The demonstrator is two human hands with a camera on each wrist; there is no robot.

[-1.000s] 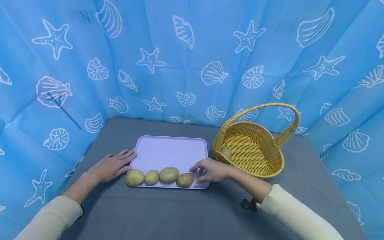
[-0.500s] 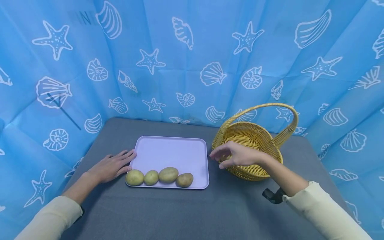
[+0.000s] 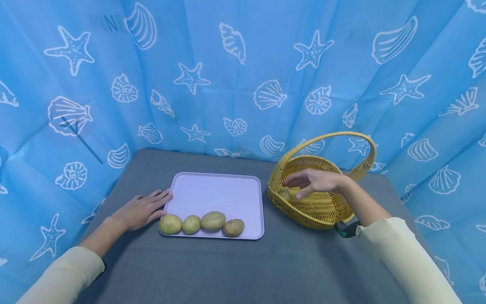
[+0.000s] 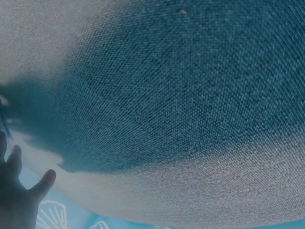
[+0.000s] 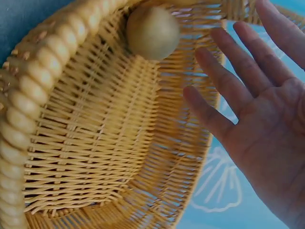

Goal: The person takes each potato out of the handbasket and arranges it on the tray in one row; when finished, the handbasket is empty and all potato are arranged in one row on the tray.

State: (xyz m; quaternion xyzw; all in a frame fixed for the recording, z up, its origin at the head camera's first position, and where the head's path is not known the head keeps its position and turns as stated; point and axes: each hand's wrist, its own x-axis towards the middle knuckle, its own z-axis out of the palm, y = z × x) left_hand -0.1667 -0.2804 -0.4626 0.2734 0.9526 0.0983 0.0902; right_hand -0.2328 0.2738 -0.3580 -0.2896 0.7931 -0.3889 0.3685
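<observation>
Right hand (image 3: 317, 182) spread, empty, over yellow woven wicker basket (image 3: 322, 211) | small round potato (image 5: 152, 32) inside at near rim | left hand (image 3: 141, 209) flat beside lilac plastic tray (image 3: 216, 194) | advice was: approach from above, clear of rim.

Grey woven tabletop cloth (image 4: 181, 105) seen filling most of the frame, dark shadow cast across its centre, left hand (image 4: 16, 191) shown at lower left with fingers extended, blue patterned backdrop (image 4: 71, 217) glimpsed along the bottom edge

potatoes: 5, four on tray (image 3: 201, 223), one in basket (image 3: 284, 194) | tray (image 3: 216, 190): 1 | basket (image 3: 322, 209): 1 | hands: 2
</observation>
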